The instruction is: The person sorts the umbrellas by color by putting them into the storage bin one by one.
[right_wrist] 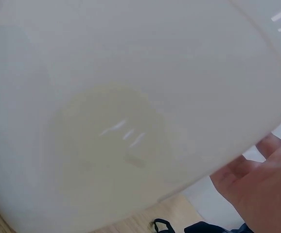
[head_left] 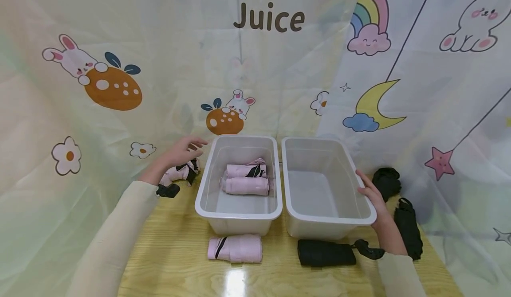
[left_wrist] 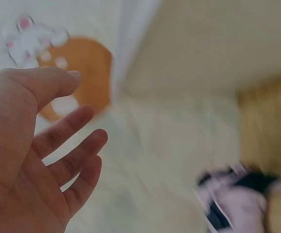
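Observation:
My left hand (head_left: 181,151) hovers beside the left rim of the left bin (head_left: 239,216), holding nothing. Its fingers are loosely bent and spread in the left wrist view. Two pale pink rolled bundles, seemingly compact umbrellas, lie in that bin; the nearer bundle (head_left: 247,186) looks wrapped in clear plastic. My right hand (head_left: 377,201) touches the right side of the other white bin (head_left: 331,220), fingers extended along its rim. In the right wrist view the bin wall (right_wrist: 131,63) fills most of the picture and partly hides the fingers (right_wrist: 237,167).
Before the left bin lies a pink roll (head_left: 235,248) with a black stripe; before the right, a black roll (head_left: 326,252). A crumpled pink-and-black bundle (head_left: 179,173) sits below the left hand. Two black bundles, one long (head_left: 408,230), lie right. A printed curtain (head_left: 279,66) hangs behind.

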Tool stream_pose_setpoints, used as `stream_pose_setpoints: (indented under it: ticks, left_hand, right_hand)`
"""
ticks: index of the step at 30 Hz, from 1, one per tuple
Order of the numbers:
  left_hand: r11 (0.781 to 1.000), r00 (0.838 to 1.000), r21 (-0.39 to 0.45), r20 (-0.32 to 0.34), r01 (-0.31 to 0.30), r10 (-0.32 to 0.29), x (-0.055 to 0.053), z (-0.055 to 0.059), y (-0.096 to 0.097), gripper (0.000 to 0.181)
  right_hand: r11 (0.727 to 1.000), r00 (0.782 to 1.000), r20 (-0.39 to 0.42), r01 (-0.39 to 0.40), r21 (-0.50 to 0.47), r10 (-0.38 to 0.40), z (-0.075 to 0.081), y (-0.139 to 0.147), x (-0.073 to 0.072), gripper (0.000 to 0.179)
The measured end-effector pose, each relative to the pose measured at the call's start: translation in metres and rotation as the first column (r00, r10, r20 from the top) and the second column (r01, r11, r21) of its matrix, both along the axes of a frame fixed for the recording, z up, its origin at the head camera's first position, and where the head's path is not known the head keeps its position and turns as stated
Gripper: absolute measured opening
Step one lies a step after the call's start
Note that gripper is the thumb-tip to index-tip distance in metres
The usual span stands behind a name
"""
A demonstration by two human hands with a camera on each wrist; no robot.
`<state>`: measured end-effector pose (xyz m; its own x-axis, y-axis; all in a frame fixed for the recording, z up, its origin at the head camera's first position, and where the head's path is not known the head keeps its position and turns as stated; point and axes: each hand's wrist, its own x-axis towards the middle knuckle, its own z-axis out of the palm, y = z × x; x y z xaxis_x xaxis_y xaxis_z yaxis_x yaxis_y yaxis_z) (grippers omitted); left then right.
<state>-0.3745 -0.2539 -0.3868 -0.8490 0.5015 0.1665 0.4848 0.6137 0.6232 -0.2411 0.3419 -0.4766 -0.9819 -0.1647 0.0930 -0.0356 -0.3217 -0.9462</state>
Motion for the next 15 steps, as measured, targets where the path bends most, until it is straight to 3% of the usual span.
stream_pose_setpoints:
  ticks: [7,11,15]
  left_hand:
    - [0.995,0.994,-0.038,0.057,-0.094,0.096,0.008,-0.043,-0.049,0.039]
    - [0.986,0.985,-0.045,0.059,-0.16,0.162,0.016,-0.064,-0.063,0.046]
    - [0.971,0.971,-0.054,0.034,-0.234,0.236,0.021,-0.077,-0.073,0.045]
  right_hand:
    - [0.999,1.0,-0.015,-0.016,-0.05,0.016,0.0,-0.002,0.0,0.055]
    - [0.999,1.0,-0.022,-0.019,-0.043,0.018,0.0,-0.003,0.0,0.055]
    - [0.996,0.999,-0.024,-0.047,-0.076,0.045,0.001,-0.003,0.0,0.053]
